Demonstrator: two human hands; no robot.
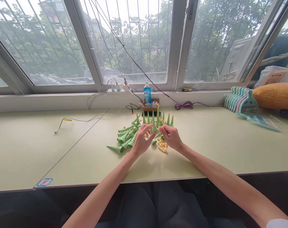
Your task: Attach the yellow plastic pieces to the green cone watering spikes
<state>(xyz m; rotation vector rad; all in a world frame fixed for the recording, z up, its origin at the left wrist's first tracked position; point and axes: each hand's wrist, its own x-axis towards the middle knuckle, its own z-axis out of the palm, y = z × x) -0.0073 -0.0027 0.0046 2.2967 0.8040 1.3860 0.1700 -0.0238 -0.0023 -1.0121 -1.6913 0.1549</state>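
My left hand (pixel 143 141) has its thumb and forefinger closed around a green plastic watering spike (pixel 154 128), which points upward. Close beside it, my right hand (pixel 171 136) is pinched at the spike's right side; what sits in its fingertips is too small to make out. Small yellow plastic pieces (pixel 162 146) lie in a loose pile below the hands. To the left is a heap of green spikes (pixel 126 136) lying on their sides. Behind the hands, several more green spikes (pixel 158 114) stand upright, points up. A short green cap (pixel 154 142) rests between the hands.
A blue bottle (pixel 147 94) stands by a small cardboard box (pixel 155 107), with a dark phone-like slab (pixel 147 114) before it. Cables (pixel 185 105) and a power strip (pixel 119 91) lie along the sill. Pastel plastic pieces (pixel 241 99) and an orange plush (pixel 274 96) sit right.
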